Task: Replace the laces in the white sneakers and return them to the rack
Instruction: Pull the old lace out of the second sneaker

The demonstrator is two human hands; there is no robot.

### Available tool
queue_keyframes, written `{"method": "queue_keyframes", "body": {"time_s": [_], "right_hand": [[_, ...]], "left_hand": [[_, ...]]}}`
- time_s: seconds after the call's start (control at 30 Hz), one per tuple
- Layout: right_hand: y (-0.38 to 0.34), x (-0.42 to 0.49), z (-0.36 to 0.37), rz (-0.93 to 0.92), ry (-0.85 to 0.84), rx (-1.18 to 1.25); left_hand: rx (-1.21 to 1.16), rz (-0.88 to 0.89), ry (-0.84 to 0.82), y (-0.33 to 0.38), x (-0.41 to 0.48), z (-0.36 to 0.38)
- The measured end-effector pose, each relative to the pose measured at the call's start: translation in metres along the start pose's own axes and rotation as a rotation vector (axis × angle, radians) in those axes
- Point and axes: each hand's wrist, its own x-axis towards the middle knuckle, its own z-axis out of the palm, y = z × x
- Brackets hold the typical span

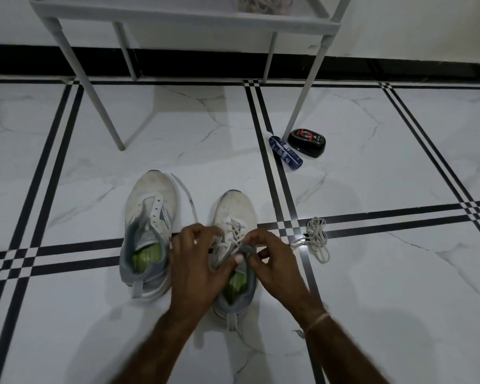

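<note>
Two white sneakers with grey collars and green insoles stand side by side on the tiled floor. The left sneaker (150, 214) has bare eyelets, and a loose white lace (187, 196) lies beside it. The right sneaker (234, 212) is laced. My left hand (198, 259) grips the lace and tongue at the top of the right sneaker. My right hand (272, 259) pinches a lace end at the same spot. A bundled white lace (316, 239) lies on the floor to the right.
The white shoe rack (183, 18) stands at the back, its legs reaching the floor ahead of the sneakers. A blue tube (285, 153) and a black oval polish case (306, 142) lie by the rack's right front leg.
</note>
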Motion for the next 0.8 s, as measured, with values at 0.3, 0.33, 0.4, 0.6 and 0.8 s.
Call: {"method": "queue_keyframes", "body": {"time_s": [0.3, 0.33, 0.4, 0.6, 0.8], "right_hand": [[-0.008, 0.01, 0.007, -0.119, -0.103, -0.385], [-0.01, 0.011, 0.011, -0.149, -0.095, -0.417], [-0.011, 0.01, 0.018, -0.191, -0.086, -0.442], [-0.002, 0.005, 0.001, 0.386, 0.008, 0.831], [-0.008, 0.005, 0.007, 0.222, -0.068, 0.432]], "left_hand": [[-0.183, 0.088, -0.066, -0.004, -0.005, -0.009], [-0.197, 0.085, -0.065, -0.005, -0.006, -0.01], [-0.245, 0.056, -0.07, -0.007, -0.007, -0.01], [-0.365, -0.08, -0.093, -0.002, -0.004, -0.013], [-0.443, -0.155, -0.119, -0.005, -0.003, -0.012]]}}
